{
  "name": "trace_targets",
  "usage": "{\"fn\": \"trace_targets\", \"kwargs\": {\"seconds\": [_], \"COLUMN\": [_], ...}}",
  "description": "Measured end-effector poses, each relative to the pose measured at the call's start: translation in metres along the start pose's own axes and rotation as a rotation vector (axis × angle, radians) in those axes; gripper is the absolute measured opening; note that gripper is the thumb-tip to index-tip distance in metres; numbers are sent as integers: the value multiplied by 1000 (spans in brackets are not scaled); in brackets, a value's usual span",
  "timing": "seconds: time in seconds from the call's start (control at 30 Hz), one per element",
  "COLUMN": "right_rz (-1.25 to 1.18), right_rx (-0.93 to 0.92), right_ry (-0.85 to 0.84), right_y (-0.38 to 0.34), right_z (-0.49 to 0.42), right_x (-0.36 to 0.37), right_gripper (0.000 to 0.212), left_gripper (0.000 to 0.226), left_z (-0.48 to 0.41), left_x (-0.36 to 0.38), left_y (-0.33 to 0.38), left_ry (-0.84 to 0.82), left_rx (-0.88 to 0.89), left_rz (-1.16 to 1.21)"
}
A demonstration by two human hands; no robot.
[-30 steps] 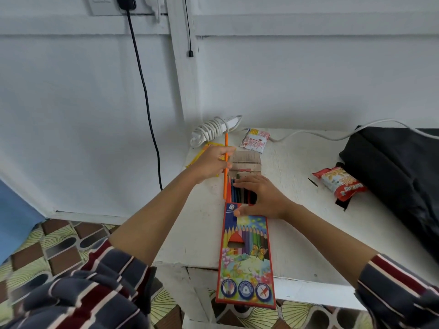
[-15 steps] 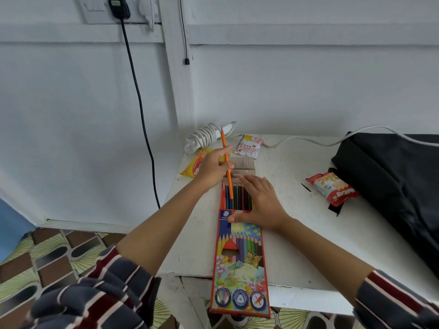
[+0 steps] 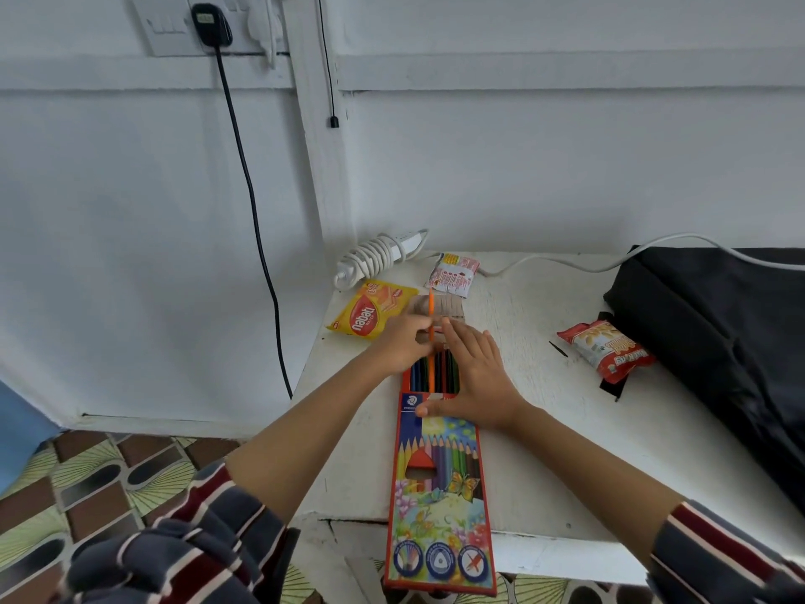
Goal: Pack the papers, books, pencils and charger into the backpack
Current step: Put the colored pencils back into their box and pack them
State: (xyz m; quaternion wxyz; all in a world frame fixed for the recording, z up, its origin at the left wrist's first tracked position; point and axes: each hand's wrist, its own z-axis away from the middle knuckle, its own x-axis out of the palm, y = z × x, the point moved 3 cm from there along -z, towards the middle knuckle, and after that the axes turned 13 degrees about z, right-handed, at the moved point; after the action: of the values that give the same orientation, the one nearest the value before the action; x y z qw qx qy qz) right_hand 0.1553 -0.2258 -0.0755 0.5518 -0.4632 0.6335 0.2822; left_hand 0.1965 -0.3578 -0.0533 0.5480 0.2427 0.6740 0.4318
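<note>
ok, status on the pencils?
Left hand pinches orange pencil, partly inside the open pencil box. Right hand flat, pressing the box down. Black backpack apart at right, red snack packet between.

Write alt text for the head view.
A person's left hand pinches an orange pencil, its lower end in the open coloured-pencil box on a white table; the right hand rests flat on the box. A black backpack lies at the right, snack packets nearby.
</note>
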Motion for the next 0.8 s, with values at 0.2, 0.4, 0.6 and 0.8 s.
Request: {"fn": "trace_targets", "kwargs": {"seconds": [0.2, 0.4, 0.6, 0.8], "right_rz": [19, 39, 7, -41], "right_rx": [-36, -85, -107, -90], "right_ry": [-107, -125, 121, -33], "right_y": [2, -1, -1, -1], "right_z": [-3, -3, -2, -3], "right_x": [6, 3, 1, 1], "right_gripper": [135, 127, 104, 114], "left_gripper": [37, 35, 39, 35], "left_z": [9, 16, 19, 18], "left_x": [3, -17, -14, -12], "left_y": [-4, -4, -3, 1], "left_ry": [-42, 202, 146, 133], "left_rx": [102, 95, 47, 31], "left_rz": [-75, -72, -81, -119]}}
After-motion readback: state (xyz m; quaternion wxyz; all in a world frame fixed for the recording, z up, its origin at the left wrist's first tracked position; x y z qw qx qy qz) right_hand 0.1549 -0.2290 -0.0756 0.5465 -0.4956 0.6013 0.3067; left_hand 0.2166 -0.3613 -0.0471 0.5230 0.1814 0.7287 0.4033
